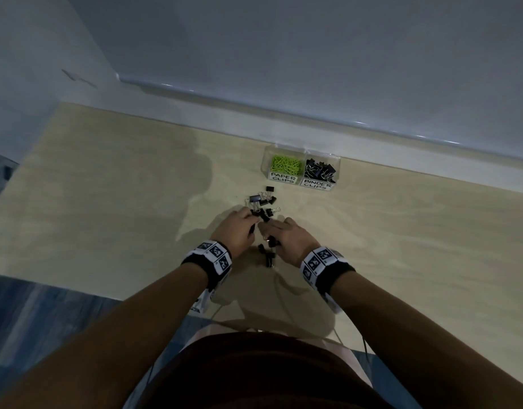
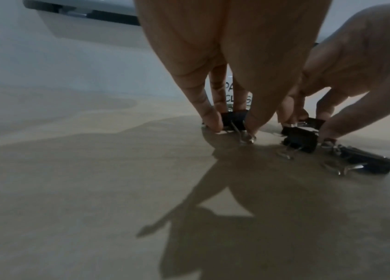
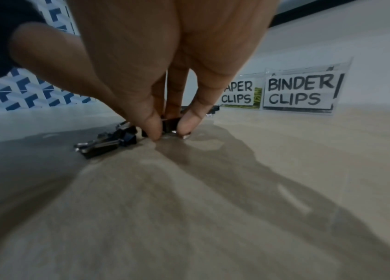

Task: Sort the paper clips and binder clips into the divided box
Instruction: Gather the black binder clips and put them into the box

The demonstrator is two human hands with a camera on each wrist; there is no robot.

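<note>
Your head camera looks steeply down from above your arms, facing the far wall, taking in the whole table [image 1: 107, 178] and the divided box [image 1: 302, 169] at mid distance. Your left wrist camera sits low, almost on the wood, aimed far-right along the fingers. Your right wrist camera is just as low, facing far-left. All three share the loose binder clips [image 1: 263, 202] and the box labels.

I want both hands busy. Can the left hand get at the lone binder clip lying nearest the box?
Probably yes. That binder clip lies apart on bare table just beyond the pile, nothing over it. But the left hand already pinches another clip, so it must drop that first.
</note>
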